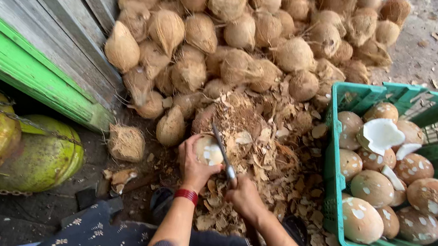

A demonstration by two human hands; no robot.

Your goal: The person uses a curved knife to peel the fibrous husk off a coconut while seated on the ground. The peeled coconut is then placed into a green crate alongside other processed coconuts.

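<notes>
- Dark patterned cloth (115,235) over our knees fills the bottom edge, both forearms reaching out above it; a red band (186,195) sits on the left wrist.
- Our left hand (196,166) is wrapped around a coconut (209,151), fingers curled over its near side, holding it just off the ground; the top we can see is pale and mostly bare of husk.
- Our right hand (245,197) is closed tight on the handle of a knife (223,152), whose blade lies slanted across the coconut's right edge, touching it.
- Progress, as we judge it: this nut looks partly trimmed, brown skin showing at its sides.
- Underneath and around the hands lies a bed of husk shavings (260,158) on the ground.
- To the right, just beside the shavings, a green crate (350,96) holds about a dozen pared coconuts (374,189), brown flecked with white; one is broken open (382,134), showing white flesh.
- Ahead, a big heap of fibrous unpared coconuts (232,32) rests against a grey plank wall (45,10) with a green board (14,60) at its foot. By our reading far more is left than done.
- At far left, two large yellow-green rounded things (7,149) with a chain (12,114) across them; we cannot tell what they are.
</notes>
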